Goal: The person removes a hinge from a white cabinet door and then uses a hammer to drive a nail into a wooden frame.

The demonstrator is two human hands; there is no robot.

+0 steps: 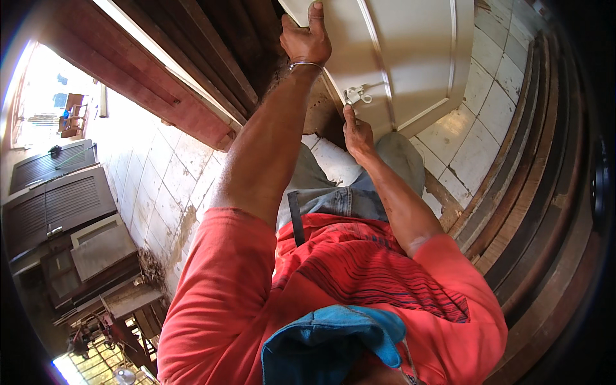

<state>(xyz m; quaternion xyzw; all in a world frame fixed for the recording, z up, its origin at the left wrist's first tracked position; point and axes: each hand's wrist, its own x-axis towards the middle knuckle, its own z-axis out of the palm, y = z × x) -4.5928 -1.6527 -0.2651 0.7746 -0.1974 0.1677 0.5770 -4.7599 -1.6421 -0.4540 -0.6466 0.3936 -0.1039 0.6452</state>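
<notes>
A cream panelled door (417, 64) stands tilted in front of me, its near edge running down toward my knees. My left hand (307, 35) is closed round that edge near the top of the view, thumb up along it. Lower on the same edge is my right hand (358, 135), closed with its thumb raised just under a small pale metal latch (357, 95) that has a ring-shaped end. The fingers of my right hand are partly hidden.
Long dark wooden boards (513, 212) are stacked along the right. At the upper left lies a reddish timber beam (147, 90). Louvred shutters (61, 199) and a wooden table (131, 301) stand at the left on the white tiled floor (151, 179).
</notes>
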